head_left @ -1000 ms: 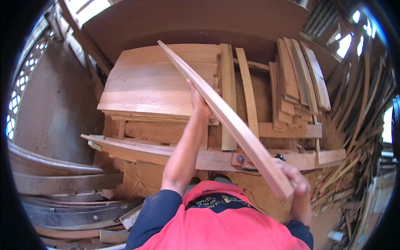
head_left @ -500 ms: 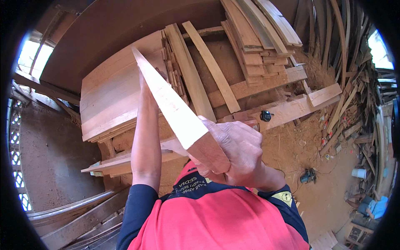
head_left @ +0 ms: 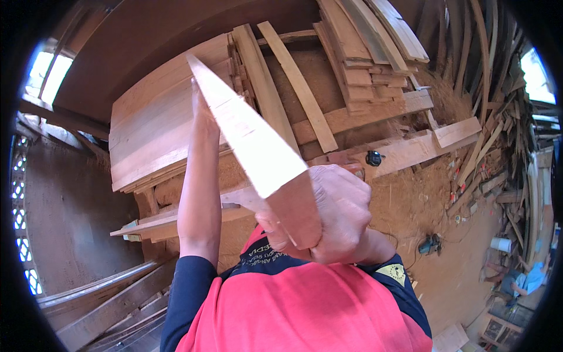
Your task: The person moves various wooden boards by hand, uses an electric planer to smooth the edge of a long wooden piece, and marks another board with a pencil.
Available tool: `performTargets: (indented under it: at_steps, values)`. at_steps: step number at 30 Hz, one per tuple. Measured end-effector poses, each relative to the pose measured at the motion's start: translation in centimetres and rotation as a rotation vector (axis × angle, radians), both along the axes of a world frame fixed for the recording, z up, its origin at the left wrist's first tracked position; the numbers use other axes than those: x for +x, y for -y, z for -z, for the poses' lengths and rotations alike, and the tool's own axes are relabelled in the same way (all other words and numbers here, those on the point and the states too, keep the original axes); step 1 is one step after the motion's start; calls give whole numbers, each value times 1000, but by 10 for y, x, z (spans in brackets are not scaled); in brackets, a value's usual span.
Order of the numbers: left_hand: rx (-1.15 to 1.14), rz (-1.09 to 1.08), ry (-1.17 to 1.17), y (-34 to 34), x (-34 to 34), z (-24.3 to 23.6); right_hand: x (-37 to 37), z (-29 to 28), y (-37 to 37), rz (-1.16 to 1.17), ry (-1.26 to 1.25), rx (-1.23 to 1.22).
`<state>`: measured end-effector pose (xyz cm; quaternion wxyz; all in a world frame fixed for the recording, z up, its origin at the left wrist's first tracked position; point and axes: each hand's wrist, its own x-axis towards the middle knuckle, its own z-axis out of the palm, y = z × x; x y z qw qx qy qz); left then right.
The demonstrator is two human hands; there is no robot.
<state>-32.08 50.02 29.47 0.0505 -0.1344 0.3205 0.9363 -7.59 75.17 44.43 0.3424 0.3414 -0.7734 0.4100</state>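
A long squared wooden beam (head_left: 252,146) runs from near my face away toward the upper left, its top face bright and its near end squared off. My right hand (head_left: 337,214) grips the near end, fingers wrapped round it. My left hand (head_left: 202,105) is farther along at the beam's far part, mostly hidden behind it, holding it with the arm stretched out. Behind the beam lie a stack of wide planks (head_left: 146,117), loose boards (head_left: 293,82) and another board stack (head_left: 358,53). A small black object (head_left: 374,158) sits on the front rail (head_left: 404,155).
Long offcuts (head_left: 481,53) lean in a dense pile at the right. A power tool with a cord (head_left: 433,246) and a white bucket (head_left: 500,244) are on the sawdust floor. A person in a light blue top (head_left: 531,280) is at the lower right. Curved beams (head_left: 99,296) lie lower left.
The beam has swung from a diagonal across my body to pointing away from my face, its near end raised toward the camera. The view has turned, bringing the right-hand floor and other person into sight.
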Motion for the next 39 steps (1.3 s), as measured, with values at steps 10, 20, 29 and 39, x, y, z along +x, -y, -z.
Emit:
performTargets:
  at_steps: [10, 20, 29, 39]
  values:
    - [41, -27, -62, -7, -6, -10, 4, -5, 1, -8, 50, 8]
    - [-145, 28, 53, -25, 24, -24, 4, 16, 0, 217, 63, -205]
    - [-1342, -310, -114, 48, 149, 89, 15, 134, -86, 374, 692, -956]
    - [-1688, -838, 617, 186, 339, 242, 73, 243, -63, 226, 1220, -1335]
